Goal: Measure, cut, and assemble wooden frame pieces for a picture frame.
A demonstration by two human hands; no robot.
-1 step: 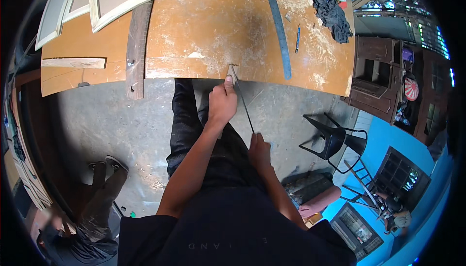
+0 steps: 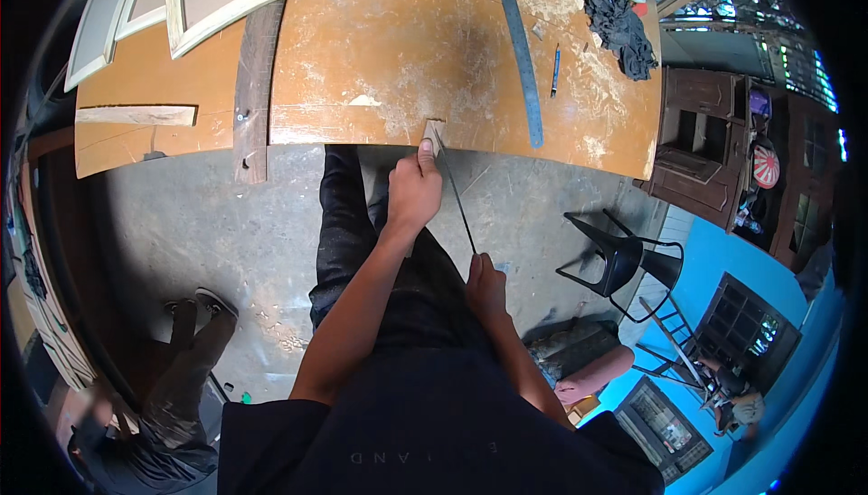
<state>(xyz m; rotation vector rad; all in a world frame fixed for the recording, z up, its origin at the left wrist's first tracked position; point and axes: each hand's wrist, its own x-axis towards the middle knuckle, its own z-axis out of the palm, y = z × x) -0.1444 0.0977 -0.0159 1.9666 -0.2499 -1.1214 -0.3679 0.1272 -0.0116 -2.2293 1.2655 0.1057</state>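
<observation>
At the table's near edge my left hand (image 2: 415,189) is closed on a small pale wood piece (image 2: 432,130), its thumb pressed on top. The piece lies over the edge, with a dark notch-like mark at its far end. Lower and to the right, my right hand (image 2: 486,282) is closed round the near end of a long thin dark tool (image 2: 459,199), perhaps a slim file. This tool slants up to the wood piece, its far tip at the piece's right side. My fingers hide its near end.
On the worn orange table (image 2: 380,52) lie pale wooden frames (image 2: 181,38), a dark plank (image 2: 257,88), a wood strip (image 2: 136,115), a metal ruler (image 2: 520,61), a pen (image 2: 555,70) and dark cloth (image 2: 619,25). A black chair (image 2: 624,260) stands right. Another person (image 2: 181,405) is at lower left.
My right hand has drawn slightly back toward me, and the tool's far tip has slid back along the wood piece. My left hand keeps its place.
</observation>
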